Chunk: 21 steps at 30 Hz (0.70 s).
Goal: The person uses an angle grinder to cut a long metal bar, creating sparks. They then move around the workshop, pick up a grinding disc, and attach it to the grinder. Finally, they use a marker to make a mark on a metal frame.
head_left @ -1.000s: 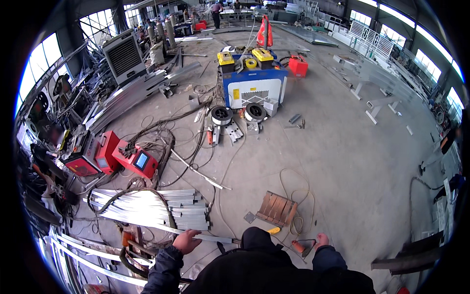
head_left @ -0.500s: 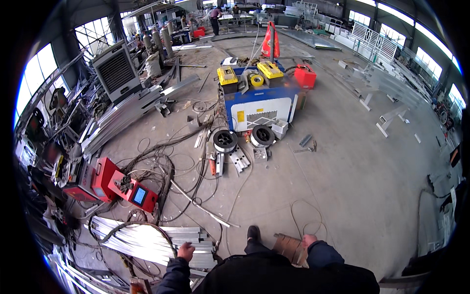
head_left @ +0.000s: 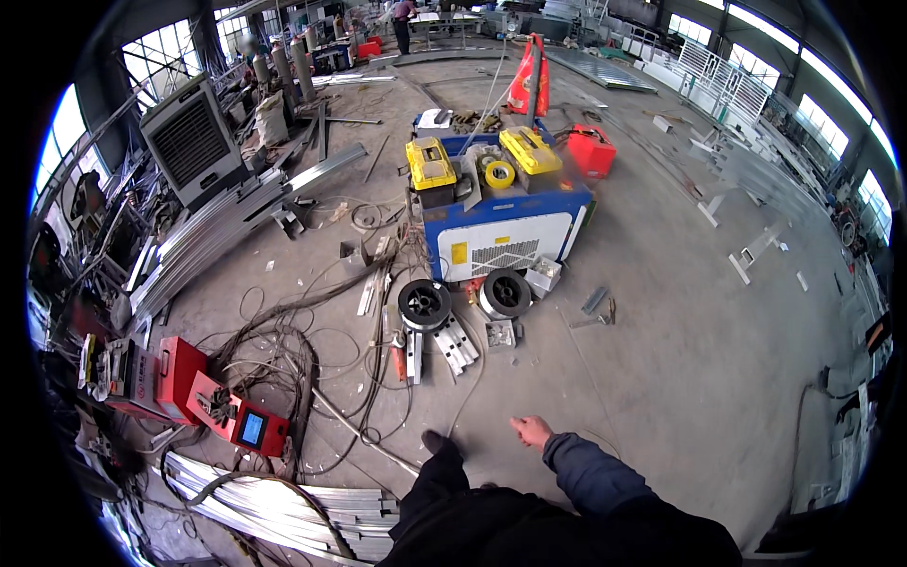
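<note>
My right hand (head_left: 532,432) is held out in front of my body over bare concrete floor, its fingers curled in; I see nothing in it. My left hand is out of the picture. One dark shoe (head_left: 435,442) shows on the floor, left of the right hand. Ahead of the hand, apart from it, two black wire spools (head_left: 424,305) are by a blue and white machine cabinet (head_left: 510,231). A small box with loose parts (head_left: 501,334) lies near the right spool. An orange-red hand tool (head_left: 398,359) lies beside metal brackets (head_left: 454,348).
Tangled cables (head_left: 307,369) cross the floor on the left, near a red machine with a screen (head_left: 269,437). Long metal profiles (head_left: 283,510) lie at lower left. Yellow-lidded toolboxes (head_left: 432,163) top the cabinet; a red box (head_left: 591,154) stands behind it. A person (head_left: 402,26) stands far off.
My right hand has swung forward and left, away from the brown cardboard. My left hand and the cardboard have left the picture. The cabinet and spools appear lower and closer.
</note>
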{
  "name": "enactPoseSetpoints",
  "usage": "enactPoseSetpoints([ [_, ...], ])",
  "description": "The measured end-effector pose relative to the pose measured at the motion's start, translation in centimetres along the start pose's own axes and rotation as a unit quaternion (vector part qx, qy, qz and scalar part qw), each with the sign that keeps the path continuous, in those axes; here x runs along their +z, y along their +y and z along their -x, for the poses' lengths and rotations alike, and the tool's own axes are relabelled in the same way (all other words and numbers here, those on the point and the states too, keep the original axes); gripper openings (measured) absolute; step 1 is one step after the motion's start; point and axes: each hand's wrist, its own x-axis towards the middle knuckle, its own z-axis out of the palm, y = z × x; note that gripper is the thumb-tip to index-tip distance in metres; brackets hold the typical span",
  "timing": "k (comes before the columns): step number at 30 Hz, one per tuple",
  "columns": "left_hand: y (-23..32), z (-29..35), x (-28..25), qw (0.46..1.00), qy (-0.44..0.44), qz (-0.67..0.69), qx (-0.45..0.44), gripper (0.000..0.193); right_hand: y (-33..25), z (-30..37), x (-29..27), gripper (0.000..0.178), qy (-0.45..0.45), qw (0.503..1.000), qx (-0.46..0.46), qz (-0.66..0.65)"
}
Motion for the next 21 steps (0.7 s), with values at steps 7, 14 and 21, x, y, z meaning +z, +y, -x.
enactPoseSetpoints([
  [7, 19.4, -12.6, -13.5, 0.991, 0.031, 0.096, 0.092, 0.053, -10.8, -15.7, -3.5, 0.018, 0.050, 0.996, 0.056, -0.046],
  [14, 37.7, -20.2, -24.5, 0.974, 0.046, 0.161, 0.154, 0.052, -29.9, -33.3, -6.7, 0.016, -0.001, 0.984, -0.020, -0.176],
  [21, 46.3, -26.4, -25.2, 0.983, 0.042, 0.167, 0.064, 0.051, -50.3, -54.2, -7.7, 0.038, 0.039, 0.958, -0.066, -0.278],
])
